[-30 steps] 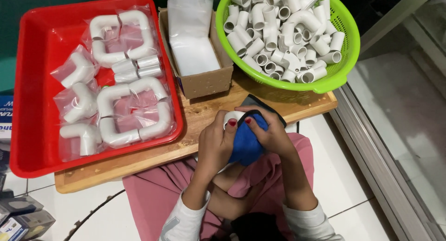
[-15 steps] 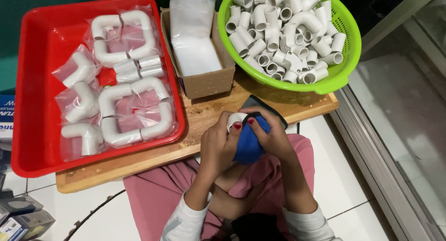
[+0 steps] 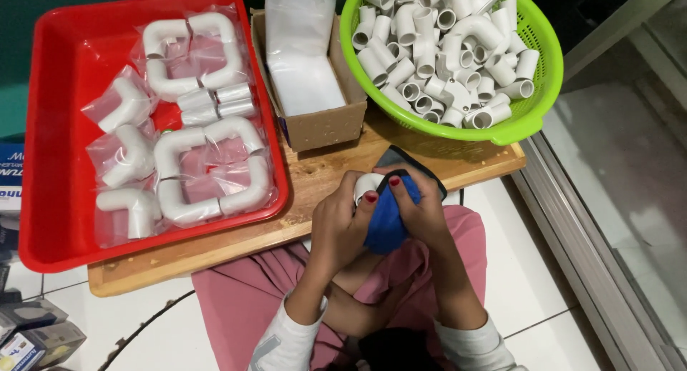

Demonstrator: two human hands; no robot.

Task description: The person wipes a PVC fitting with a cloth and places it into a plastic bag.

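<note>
**Head view: fitting being wiped, bagged stock building, big pile left**

Head camera looks down on a wooden worktop (image 3: pixel 215 260) across the person's lap. Both hands meet just off its near edge, right of centre. Left hand (image 3: pixel 342 224) is curled around a white pipe fitting (image 3: pixel 366 185), only its top end showing. Right hand (image 3: pixel 422 206) is wrapped around a blue cloth (image 3: pixel 386 224), pressing it against the fitting. Neither hand is free.

Done, judging by layout: the red tray (image 3: pixel 50 128) on the worktop's left end holds several clear bags of white fittings, some as square loops (image 3: pixel 211 174), some as single elbows (image 3: pixel 125 156). Roughly eight bags, tray bottom mostly covered.

Left: the green basket (image 3: pixel 533 120) at the far right corner is heaped with loose unbagged fittings (image 3: pixel 436 49), far more than are bagged. The cardboard box (image 3: pixel 322 128) between tray and basket, at the far edge, holds a thick stack of empty clear bags (image 3: pixel 304 63).

Judgement: early to middle, one piece in hand at the cleaning stage, not bagged yet.
</note>
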